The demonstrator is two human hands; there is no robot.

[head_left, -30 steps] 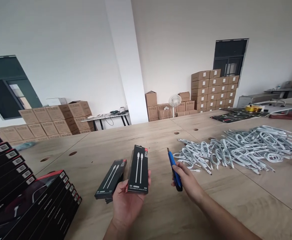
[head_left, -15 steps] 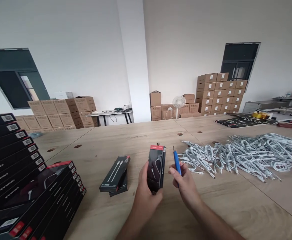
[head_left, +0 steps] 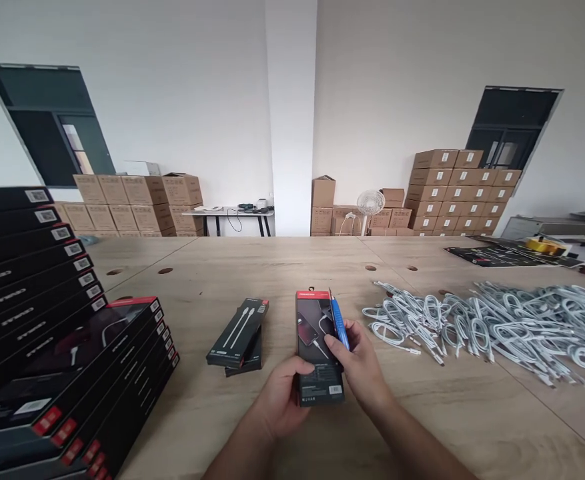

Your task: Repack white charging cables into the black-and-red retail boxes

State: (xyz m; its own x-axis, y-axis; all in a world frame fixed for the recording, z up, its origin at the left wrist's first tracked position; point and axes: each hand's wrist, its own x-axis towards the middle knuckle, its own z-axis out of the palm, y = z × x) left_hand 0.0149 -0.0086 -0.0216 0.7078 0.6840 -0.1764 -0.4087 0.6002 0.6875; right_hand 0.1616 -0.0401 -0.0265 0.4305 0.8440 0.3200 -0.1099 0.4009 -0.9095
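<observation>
A black box with a red top strip (head_left: pixel 317 387) is held upright above the table, its printed front towards me. My left hand (head_left: pixel 285 393) grips its lower left side, thumb on the front. A blue pen-like tool (head_left: pixel 339 321) with a thin dark tip is held in my right hand (head_left: pixel 359 360), whose thumb also presses on the box's front at the right. The tool lies along the box's right edge, tip pointing up. Two black boxes (head_left: pixel 239 333) lie overlapped on the table left of my hands, the upper one showing two white cables.
Tall stacks of black boxes (head_left: pixel 127 353) stand at the left. Many coiled white cables (head_left: pixel 502 327) lie in a heap on the wooden table (head_left: pixel 272 267) at the right. Dark printed sheets (head_left: pixel 497 256) and a yellow object (head_left: pixel 545 245) are farther back. Cartons (head_left: pixel 452 193) stand beyond.
My right hand has come left, bringing the blue tool against the box and the thumb onto its front. The box now faces me more squarely. The view has shifted left.
</observation>
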